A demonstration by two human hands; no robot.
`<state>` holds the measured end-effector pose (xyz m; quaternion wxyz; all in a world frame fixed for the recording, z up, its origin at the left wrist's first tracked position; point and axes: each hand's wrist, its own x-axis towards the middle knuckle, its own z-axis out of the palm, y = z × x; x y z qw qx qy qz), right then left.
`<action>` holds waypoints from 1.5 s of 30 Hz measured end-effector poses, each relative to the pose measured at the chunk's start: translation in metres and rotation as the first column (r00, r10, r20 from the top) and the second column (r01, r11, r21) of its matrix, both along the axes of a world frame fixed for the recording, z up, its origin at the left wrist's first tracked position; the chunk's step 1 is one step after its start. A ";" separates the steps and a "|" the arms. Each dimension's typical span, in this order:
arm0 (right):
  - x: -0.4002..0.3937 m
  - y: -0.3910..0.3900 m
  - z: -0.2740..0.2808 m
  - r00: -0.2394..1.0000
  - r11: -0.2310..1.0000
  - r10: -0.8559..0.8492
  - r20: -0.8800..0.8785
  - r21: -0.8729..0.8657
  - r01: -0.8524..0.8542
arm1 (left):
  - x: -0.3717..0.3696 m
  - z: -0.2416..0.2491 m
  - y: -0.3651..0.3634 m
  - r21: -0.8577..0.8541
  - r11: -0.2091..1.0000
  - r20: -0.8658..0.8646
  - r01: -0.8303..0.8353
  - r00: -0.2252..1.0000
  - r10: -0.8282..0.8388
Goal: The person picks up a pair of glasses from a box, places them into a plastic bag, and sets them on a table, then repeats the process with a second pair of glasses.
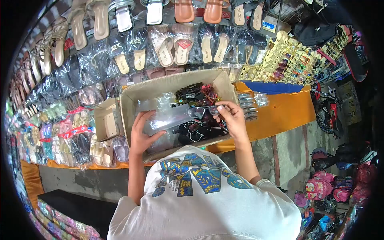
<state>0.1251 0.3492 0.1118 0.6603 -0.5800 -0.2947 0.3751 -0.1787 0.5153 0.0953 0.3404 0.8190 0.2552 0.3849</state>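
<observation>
My left hand [143, 130] grips the left end of a clear plastic sleeve [168, 119], thumb below and fingers above. A pair of dark-framed eyeglasses [197, 112] is pinched at its right side by my right hand [231, 116]. The left lens of the glasses overlaps the right end of the sleeve. Both hands are over an open cardboard box [150, 85]. Beneath them in the box lie a tangled pile of dark glasses [195, 131], some with red frames [209, 93], and loose clear plastic sleeves [162, 102] on the left.
A smaller cardboard box [107, 120] stands left of the large one. Bagged sandals [166, 52] fill the racks behind. Packaged items [248, 106] lie on the orange-covered table [286, 110] to the right, near a sunglasses display [280, 60]. Pink backpacks [320, 186] sit at lower right.
</observation>
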 end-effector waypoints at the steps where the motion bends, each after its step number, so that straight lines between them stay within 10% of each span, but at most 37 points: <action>1: -0.002 0.001 -0.001 1.000 1.000 0.025 0.010 -0.009 -0.025 | 0.002 0.001 -0.001 -0.013 1.000 -0.003 0.015 1.000 -0.015; 9: -0.027 0.012 -0.001 0.982 0.990 0.141 0.126 -0.048 -0.136 | 0.016 -0.007 -0.014 -0.076 0.996 -0.009 0.051 0.999 -0.052; 14: -0.035 0.014 -0.007 0.994 0.996 0.085 0.074 0.003 -0.086 | 0.023 -0.019 -0.031 -0.531 0.810 0.263 0.247 0.957 -0.120; 32: -0.031 -0.015 -0.044 0.996 0.999 -0.040 -0.081 0.017 0.042 | 0.054 -0.030 -0.082 -0.713 0.696 0.278 0.086 0.946 0.169; 45: 0.008 -0.050 -0.046 0.970 0.967 0.238 -0.049 -0.077 -0.242 | 0.085 -0.041 -0.133 -0.719 0.694 0.311 0.041 0.911 0.269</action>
